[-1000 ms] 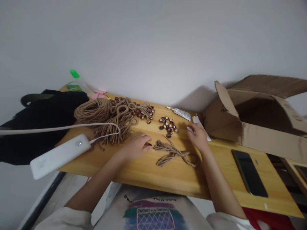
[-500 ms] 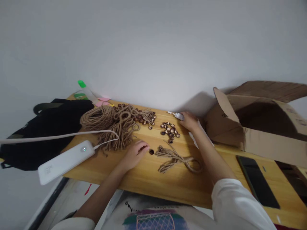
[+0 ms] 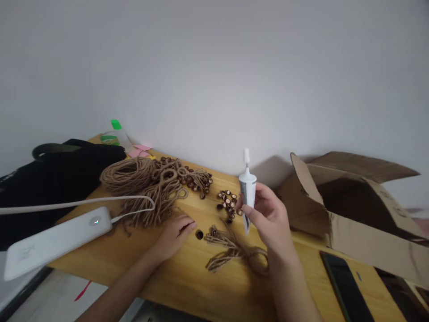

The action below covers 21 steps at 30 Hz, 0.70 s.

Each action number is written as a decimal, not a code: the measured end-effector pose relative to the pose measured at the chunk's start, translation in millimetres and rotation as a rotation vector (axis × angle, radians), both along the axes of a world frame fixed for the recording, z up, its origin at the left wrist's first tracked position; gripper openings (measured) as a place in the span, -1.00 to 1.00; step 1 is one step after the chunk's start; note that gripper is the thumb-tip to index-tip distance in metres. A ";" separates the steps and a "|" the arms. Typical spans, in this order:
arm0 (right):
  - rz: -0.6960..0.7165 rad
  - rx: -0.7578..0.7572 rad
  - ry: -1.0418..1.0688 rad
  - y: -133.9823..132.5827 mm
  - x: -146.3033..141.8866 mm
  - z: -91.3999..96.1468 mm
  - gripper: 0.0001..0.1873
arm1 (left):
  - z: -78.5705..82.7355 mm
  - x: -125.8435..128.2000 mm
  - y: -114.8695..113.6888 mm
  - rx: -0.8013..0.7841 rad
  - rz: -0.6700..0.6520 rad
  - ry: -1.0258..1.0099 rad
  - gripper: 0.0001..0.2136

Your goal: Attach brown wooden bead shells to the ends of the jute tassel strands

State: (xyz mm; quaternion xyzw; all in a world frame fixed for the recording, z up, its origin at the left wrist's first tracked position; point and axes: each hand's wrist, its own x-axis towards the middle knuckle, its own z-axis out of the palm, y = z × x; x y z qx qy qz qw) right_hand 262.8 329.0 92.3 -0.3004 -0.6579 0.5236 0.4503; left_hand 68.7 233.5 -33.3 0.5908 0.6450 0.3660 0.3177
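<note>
My right hand (image 3: 268, 217) is closed round a small white glue tube (image 3: 248, 188), held upright above the wooden table (image 3: 187, 286) with its capped nozzle pointing up. My left hand (image 3: 174, 232) rests on the table with its fingers curled, fingertips next to a single brown bead (image 3: 199, 234). A knotted jute tassel (image 3: 231, 251) lies just right of that bead, below my right hand. A small heap of brown wooden beads (image 3: 228, 201) sits behind it.
A pile of jute cord and beaded tassels (image 3: 150, 181) lies at the back left. A white power bank (image 3: 53, 241) with its cable, a black bag (image 3: 50, 174), a green-capped bottle (image 3: 117, 129), an open cardboard box (image 3: 351, 214) and a dark phone (image 3: 345, 286) surround the work area.
My right hand reached to the back of the table, took hold of the glue tube and lifted it upright in front of me. My left hand stayed by the bead.
</note>
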 end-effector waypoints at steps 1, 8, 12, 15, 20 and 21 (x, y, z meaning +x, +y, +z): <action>0.038 -0.040 0.034 -7.5 -0.6 2.8 -0.69 | -0.4 0.1 0.0 -0.004 -0.002 0.007 -0.71; 0.313 -0.357 0.179 -25.6 2.6 3.9 -0.62 | -2.5 1.1 1.0 -0.004 -0.020 0.058 -0.69; 0.324 -0.452 0.244 -27.2 4.6 8.5 -0.61 | -2.4 1.3 0.6 -0.018 -0.038 0.078 -0.69; 0.333 -0.440 0.250 -27.0 6.0 9.7 -0.63 | -3.2 1.8 0.2 -0.019 -0.043 0.085 -0.70; 0.339 -0.410 0.235 -27.0 7.7 7.4 -0.65 | -5.8 1.9 1.1 -0.017 -0.040 0.089 -0.70; 0.332 -0.401 0.226 -27.4 7.8 7.5 -0.65 | -6.0 1.7 1.5 -0.016 -0.043 0.091 -0.70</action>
